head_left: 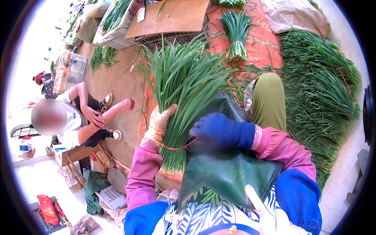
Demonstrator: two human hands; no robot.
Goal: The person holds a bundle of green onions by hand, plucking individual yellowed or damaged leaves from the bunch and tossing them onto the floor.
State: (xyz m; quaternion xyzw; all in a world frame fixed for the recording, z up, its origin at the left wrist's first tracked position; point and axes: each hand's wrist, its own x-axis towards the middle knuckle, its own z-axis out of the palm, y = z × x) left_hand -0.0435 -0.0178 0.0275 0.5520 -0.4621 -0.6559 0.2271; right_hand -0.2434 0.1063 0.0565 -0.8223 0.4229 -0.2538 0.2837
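Note:
My left hand (159,124), in a pale thin glove, is wrapped around a large bunch of long green leaves that look like garlic chives (184,82). The leaf tips fan out away from me and the cut stem ends point toward my lap. A thin red band (172,148) crosses the bunch near its lower part. My right hand (215,129), in a dark blue knit glove, is closed at the right end of that band and pulls it out from the bunch. A dark green plastic apron (231,172) covers my lap beneath.
Tied chive bundles are heaped in a long pile (317,94) on the right. One small bunch (236,37) lies on the red sheet (219,35) ahead. A brown board (172,17) rests on a crate beside a white box (113,29). Another person (72,115) sits at the left.

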